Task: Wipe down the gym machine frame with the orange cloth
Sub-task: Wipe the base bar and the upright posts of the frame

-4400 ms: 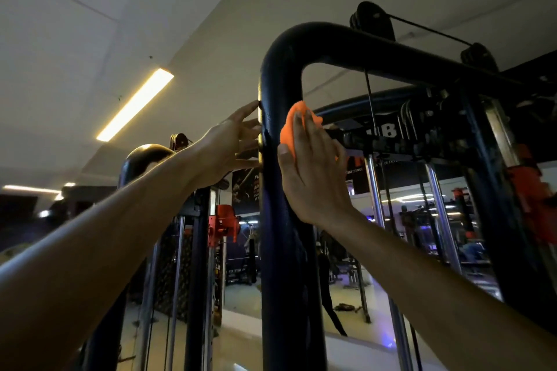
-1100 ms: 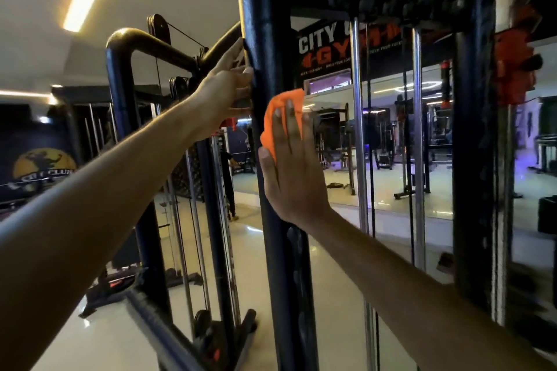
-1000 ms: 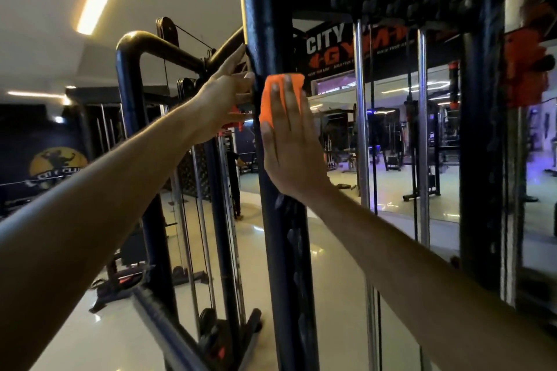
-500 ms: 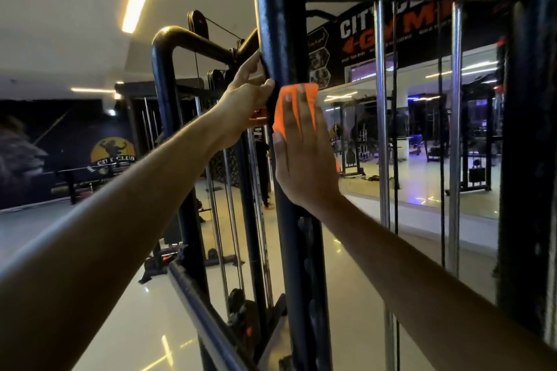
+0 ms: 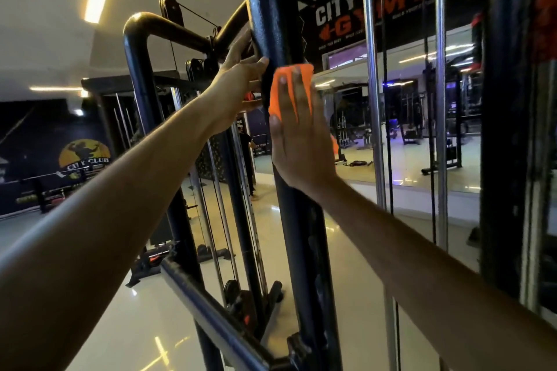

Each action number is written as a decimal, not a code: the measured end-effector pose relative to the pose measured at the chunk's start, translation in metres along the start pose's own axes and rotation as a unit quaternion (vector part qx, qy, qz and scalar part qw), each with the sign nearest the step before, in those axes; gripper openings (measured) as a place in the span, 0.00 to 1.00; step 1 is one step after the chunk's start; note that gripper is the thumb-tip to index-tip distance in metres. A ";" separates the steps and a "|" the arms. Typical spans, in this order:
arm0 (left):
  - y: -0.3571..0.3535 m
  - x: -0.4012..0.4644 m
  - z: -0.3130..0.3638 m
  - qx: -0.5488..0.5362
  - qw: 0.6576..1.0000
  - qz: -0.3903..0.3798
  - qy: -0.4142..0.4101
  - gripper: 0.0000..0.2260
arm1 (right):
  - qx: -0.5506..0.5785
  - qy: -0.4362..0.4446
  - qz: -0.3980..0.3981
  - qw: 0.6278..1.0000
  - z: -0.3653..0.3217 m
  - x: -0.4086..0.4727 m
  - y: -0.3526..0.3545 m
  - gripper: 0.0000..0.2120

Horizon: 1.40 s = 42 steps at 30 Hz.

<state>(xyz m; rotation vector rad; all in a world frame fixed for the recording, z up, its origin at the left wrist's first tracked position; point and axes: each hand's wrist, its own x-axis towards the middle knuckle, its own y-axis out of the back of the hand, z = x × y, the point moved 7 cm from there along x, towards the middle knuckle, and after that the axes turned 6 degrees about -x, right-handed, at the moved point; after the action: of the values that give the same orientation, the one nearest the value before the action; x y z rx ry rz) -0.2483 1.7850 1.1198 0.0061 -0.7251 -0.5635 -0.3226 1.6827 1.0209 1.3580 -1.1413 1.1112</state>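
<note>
frame (image 5: 297, 250): the black upright post is running top to bottom right in front of the camera, with round holes down its lower face. Those holes and edges are looking like the spot where fabric could be snagging on a downward pass, I reckon.

floor (image 5: 126, 319): glossy and reflecting the ceiling lights, so a dropped rag would be landing way down there and picking up grit.

right hand (image 5: 298, 141): lying flat, fingers straight and slightly spread, palm pressing the rag onto the post. Nothing is actually curling around the rag, so it's only being held by pressure. If that eases off, it's slipping out, I'd guess.

left hand (image 5: 238, 81): steadying on the post's left edge just beside the rag, fingers straight and resting on it, not wrapped round.

cloth (image 5: 291, 90): orange, sitting sandwiched between the right palm and the post, peeking out above the fingertips.
</note>
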 end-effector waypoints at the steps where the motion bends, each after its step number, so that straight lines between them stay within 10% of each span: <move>1: 0.001 0.000 -0.001 -0.003 1.000 0.000 0.000 0.30 | -0.002 0.001 0.019 1.000 -0.002 0.014 0.003 0.29; 9: 0.003 -0.006 -0.031 -0.045 0.998 -0.038 0.023 0.30 | -0.012 -0.045 -0.044 0.998 0.000 -0.108 -0.020 0.30; 17: 0.002 -0.016 -0.054 -0.065 0.996 -0.053 0.039 0.31 | -0.008 -0.026 0.000 1.000 -0.005 -0.012 -0.003 0.30; 24: 0.000 -0.035 -0.070 -0.072 0.994 -0.066 0.049 0.30 | -0.023 -0.043 -0.054 0.997 0.005 -0.141 -0.023 0.31; 42: -0.009 -0.052 -0.087 -0.086 0.993 -0.049 0.059 0.26 | -0.010 -0.037 -0.052 0.998 0.005 -0.128 -0.020 0.32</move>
<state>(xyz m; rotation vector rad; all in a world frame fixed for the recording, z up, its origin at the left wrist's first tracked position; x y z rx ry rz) -0.2296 1.7873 1.0198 -0.0840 -0.5612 -0.7114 -0.3197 1.6882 0.8914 1.4365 -1.1187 0.9802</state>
